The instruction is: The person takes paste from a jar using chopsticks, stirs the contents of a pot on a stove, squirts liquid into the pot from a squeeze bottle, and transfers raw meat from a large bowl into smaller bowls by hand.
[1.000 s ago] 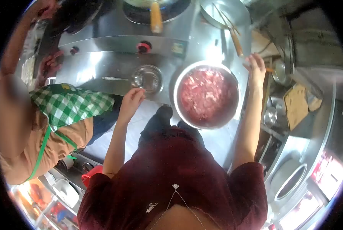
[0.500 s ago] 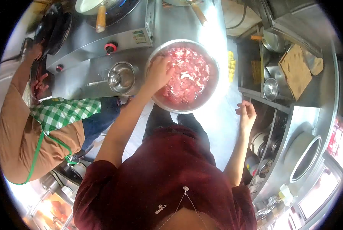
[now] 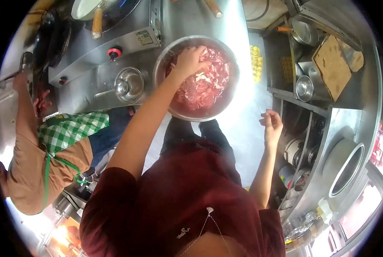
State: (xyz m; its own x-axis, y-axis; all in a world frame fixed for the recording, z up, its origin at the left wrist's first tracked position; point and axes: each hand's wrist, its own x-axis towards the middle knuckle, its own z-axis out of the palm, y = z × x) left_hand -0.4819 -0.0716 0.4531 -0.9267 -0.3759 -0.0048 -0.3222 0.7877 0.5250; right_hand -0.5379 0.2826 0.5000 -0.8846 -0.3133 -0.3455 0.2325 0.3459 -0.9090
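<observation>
A large metal bowl (image 3: 234,81) on the steel counter holds wet red and pink meat pieces (image 3: 202,92). My left hand (image 3: 191,62) reaches into the bowl over the upper left of the meat, palm down. Its fingertips are down among the pieces, so whether they grip any is hidden. Off to the right of the bowl, my right hand (image 3: 272,121) hangs in the air over the floor, away from the counter. Its fingers are curled towards the thumb, and what they hold, if anything, is too small to name.
A small metal bowl (image 3: 135,85) with a ladle lies left of the meat. Behind stands a stove (image 3: 127,45) with a wooden-handled pan (image 3: 83,9). A co-worker in a checked apron (image 3: 73,130) is at the left. Shelves (image 3: 303,105) and a large pot (image 3: 343,167) line the right.
My left hand has gone from beside the small bowl into the meat. My right hand has come down from near the wooden-handled utensil. The view has shifted right.
</observation>
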